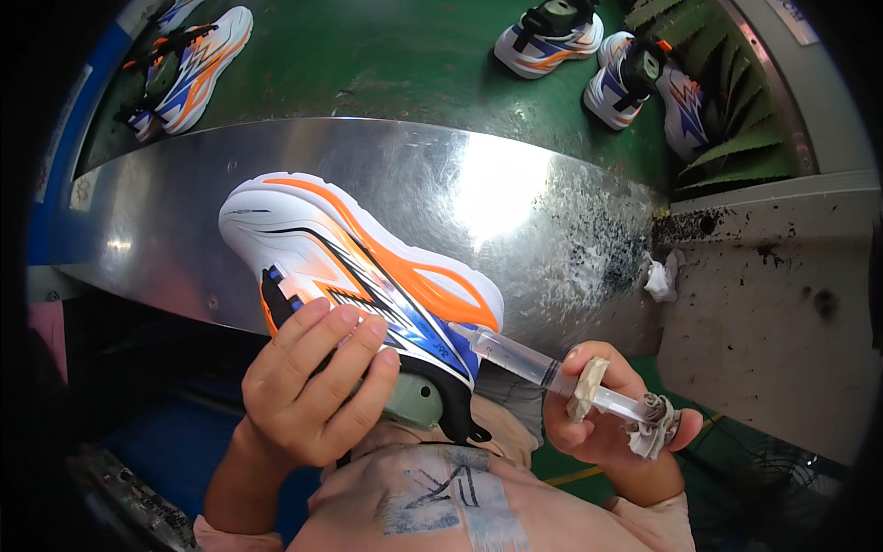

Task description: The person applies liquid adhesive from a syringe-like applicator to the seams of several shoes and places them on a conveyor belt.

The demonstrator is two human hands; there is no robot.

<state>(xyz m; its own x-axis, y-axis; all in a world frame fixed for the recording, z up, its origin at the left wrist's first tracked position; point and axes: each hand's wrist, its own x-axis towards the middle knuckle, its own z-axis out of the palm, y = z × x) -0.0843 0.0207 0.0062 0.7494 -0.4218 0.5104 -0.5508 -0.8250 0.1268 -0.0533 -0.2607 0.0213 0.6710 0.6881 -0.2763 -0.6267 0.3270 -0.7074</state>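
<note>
A white, orange and blue sports shoe (405, 262) lies tilted on its side in front of me, its sole edge facing away. My left hand (317, 377) grips it at the opening, fingers over the upper. Inside the heel sits a green shoe last (416, 402). My right hand (602, 414) holds a clear syringe (529, 362), thumb at the plunger end and fingers round the barrel. Its tip touches or nearly touches the blue heel side, close to the sole line. Whitish wrapping covers the syringe's flange and plunger end.
A metal ledge (303, 147) runs under the shoe, with dried residue at its right. Beyond it, a green conveyor surface (368, 64) carries several similar shoes (552, 37). A crumpled white tissue (662, 276) lies by a grey panel (773, 313) at right. Green flaps (745, 101) hang at far right.
</note>
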